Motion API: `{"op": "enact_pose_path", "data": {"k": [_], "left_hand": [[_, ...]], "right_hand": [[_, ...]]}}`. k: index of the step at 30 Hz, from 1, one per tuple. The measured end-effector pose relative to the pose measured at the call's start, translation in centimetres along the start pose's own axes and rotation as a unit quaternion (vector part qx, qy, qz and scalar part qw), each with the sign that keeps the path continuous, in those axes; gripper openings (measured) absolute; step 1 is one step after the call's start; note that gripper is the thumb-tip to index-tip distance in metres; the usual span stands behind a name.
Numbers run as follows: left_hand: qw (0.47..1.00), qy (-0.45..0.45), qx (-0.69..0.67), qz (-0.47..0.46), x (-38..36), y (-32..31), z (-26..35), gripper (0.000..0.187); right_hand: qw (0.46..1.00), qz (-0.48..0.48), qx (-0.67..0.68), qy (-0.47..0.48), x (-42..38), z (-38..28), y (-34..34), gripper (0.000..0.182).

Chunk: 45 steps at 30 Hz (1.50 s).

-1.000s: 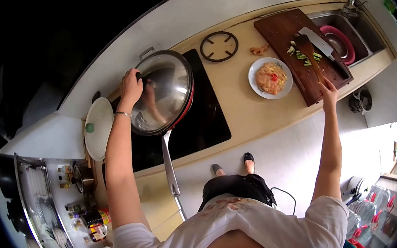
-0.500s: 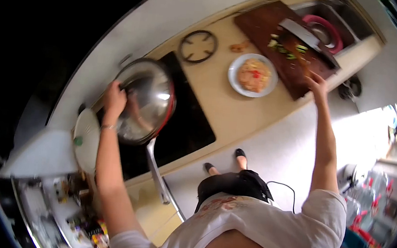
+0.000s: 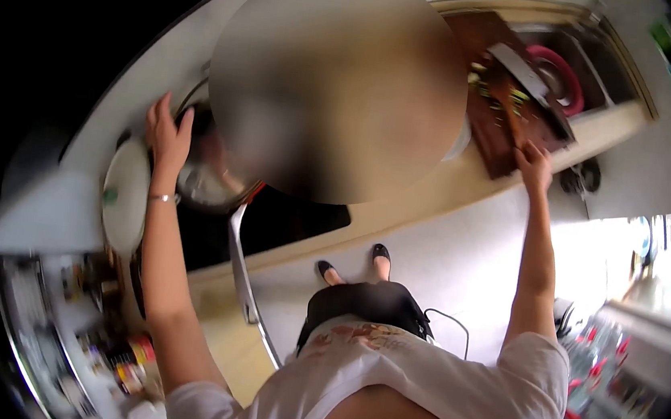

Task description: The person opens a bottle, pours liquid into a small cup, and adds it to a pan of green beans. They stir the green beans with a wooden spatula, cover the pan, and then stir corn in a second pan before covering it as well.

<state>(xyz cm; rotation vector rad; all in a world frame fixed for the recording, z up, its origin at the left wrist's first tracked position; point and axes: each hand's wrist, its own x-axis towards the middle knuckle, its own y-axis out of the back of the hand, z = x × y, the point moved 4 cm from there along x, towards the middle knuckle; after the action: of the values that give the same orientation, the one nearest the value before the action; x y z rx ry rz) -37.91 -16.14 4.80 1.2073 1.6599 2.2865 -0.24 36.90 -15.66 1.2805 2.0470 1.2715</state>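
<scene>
My left hand [image 3: 168, 133] is open with its fingers apart, at the left rim of the lidded pan. The pan's lid [image 3: 207, 187] is shiny and reflects my arm; a blurred disc hides much of it and its knob. The pan's long metal handle [image 3: 241, 275] points toward my body. My right hand [image 3: 535, 166] is closed around the handle of a wooden spatula [image 3: 511, 113], held over a brown cutting board [image 3: 493, 150]. Chopped green pieces [image 3: 517, 102] and a cleaver [image 3: 518, 70] lie on the board.
A black cooktop [image 3: 293, 226] lies under the pan. Left of it leans a pale round lid-like disc [image 3: 125, 197]. Beyond the board, a sink [image 3: 607, 74] holds a pink basin [image 3: 574, 83]. A plate's edge [image 3: 460, 143] shows beside the blurred disc.
My left hand has let go of the lid's knob and moved to the left, its fingers spreading. My right hand keeps hold of the spatula. A blurred disc now covers the middle of the view.
</scene>
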Motion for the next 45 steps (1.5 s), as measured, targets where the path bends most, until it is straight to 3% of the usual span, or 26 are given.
{"op": "enact_pose_path", "data": {"k": [2, 3, 4, 6, 8, 11, 16, 21, 27, 29, 36, 42, 45], "left_hand": [[0.999, 0.024, -0.018, 0.028, -1.6, 3.6, 0.6, 0.034], [0.993, 0.074, -0.09, 0.033, -2.9, 5.4, 0.9, 0.028], [0.978, 0.12, -0.163, 0.043, -4.2, 6.8, 0.8, 0.024], [0.98, 0.12, -0.142, 0.068, -8.0, 8.9, -0.7, 0.021], [0.944, 0.253, -0.2, 0.075, -12.6, 9.5, -1.7, 0.02], [0.943, 0.297, -0.128, 0.079, -19.8, 6.9, -4.1, 0.015], [0.908, 0.4, -0.049, -0.117, -25.8, 0.7, -5.6, 0.058], [0.922, 0.358, -0.008, -0.146, -25.5, -1.8, -6.1, 0.064], [0.948, 0.26, -0.093, -0.158, -25.9, -3.8, -7.8, 0.045], [0.967, 0.191, -0.147, -0.086, -26.1, -3.8, -7.9, 0.038], [0.947, 0.128, -0.278, -0.092, -26.5, -4.3, -9.0, 0.036], [0.932, 0.117, -0.326, -0.101, -26.6, -4.3, -9.3, 0.037], [0.931, 0.108, -0.334, -0.098, -26.9, -4.3, -9.2, 0.042]], "right_hand": [[0.999, -0.01, -0.016, 0.04, -0.3, -1.4, 1.5, 0.045], [0.996, 0.077, 0.005, 0.035, -0.1, 0.0, 1.1, 0.044], [0.997, 0.075, 0.023, 0.018, 0.1, 1.0, 1.4, 0.043], [0.992, 0.098, 0.077, -0.004, -0.5, 1.9, 2.6, 0.042], [0.98, 0.174, 0.097, 0.026, -2.9, 0.9, 4.1, 0.041], [0.968, 0.194, 0.16, -0.019, -6.6, -0.6, 4.3, 0.04], [0.97, 0.146, 0.184, -0.06, -12.0, -1.0, 2.2, 0.037], [0.976, 0.099, 0.178, -0.082, -18.5, -3.0, 0.7, 0.035], [0.979, 0.049, 0.168, -0.102, -26.7, -3.5, -0.2, 0.034], [0.982, 0.022, 0.151, -0.109, -29.1, -2.9, -0.8, 0.035], [0.989, 0.021, 0.117, -0.083, -37.5, -4.7, -1.5, 0.03], [0.994, -0.039, 0.066, -0.081, -41.9, -6.8, -2.8, 0.028], [0.986, -0.115, 0.072, -0.094, -42.4, -8.9, -3.6, 0.029]]}}
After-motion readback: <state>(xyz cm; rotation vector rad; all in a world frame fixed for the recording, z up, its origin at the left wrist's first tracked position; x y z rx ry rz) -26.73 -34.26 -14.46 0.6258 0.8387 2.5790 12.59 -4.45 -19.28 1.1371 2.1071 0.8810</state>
